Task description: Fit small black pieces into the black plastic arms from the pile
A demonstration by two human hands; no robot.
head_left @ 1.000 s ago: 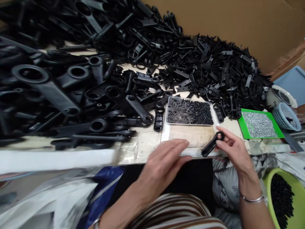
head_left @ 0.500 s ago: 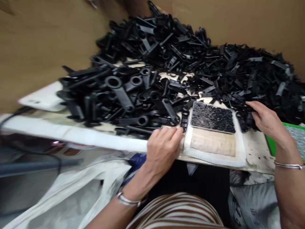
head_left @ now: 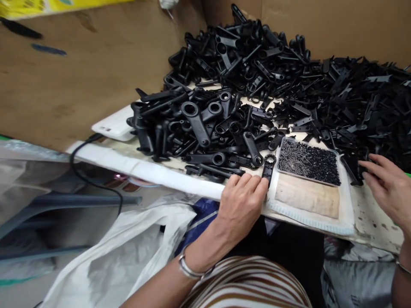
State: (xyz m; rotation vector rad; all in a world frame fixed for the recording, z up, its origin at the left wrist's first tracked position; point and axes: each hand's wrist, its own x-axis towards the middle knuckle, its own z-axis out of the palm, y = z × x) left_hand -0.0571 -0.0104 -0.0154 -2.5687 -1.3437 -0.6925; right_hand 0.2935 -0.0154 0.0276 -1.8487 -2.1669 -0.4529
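Note:
My left hand (head_left: pixel 241 204) is closed at the table's front edge, its fingers curled round the lower end of a black plastic lever part (head_left: pixel 269 164) with a ring at its top. Right of it, a shallow clear tray (head_left: pixel 308 161) of tiny black pieces rests on a pale cloth pad (head_left: pixel 348 218) with a tan patch. My right hand (head_left: pixel 387 186) is at the right of the tray, thumb and fingers pinched on a dark plastic part (head_left: pixel 365 164) at the pile's near edge. The fingers partly hide that part.
A large heap of black lever parts (head_left: pixel 195 122) covers the left and back of the table. Flat black pieces (head_left: pixel 349 98) are heaped at the right. Cardboard walls (head_left: pixel 96 81) stand behind. A white device (head_left: pixel 115 124) with a black cable sits at left; a white sack (head_left: pixel 128 244) hangs below.
The view has swung left, so the table appears further right. My right hand has closed its fingers on a dark part at the pile's edge. My left hand stays at the table edge.

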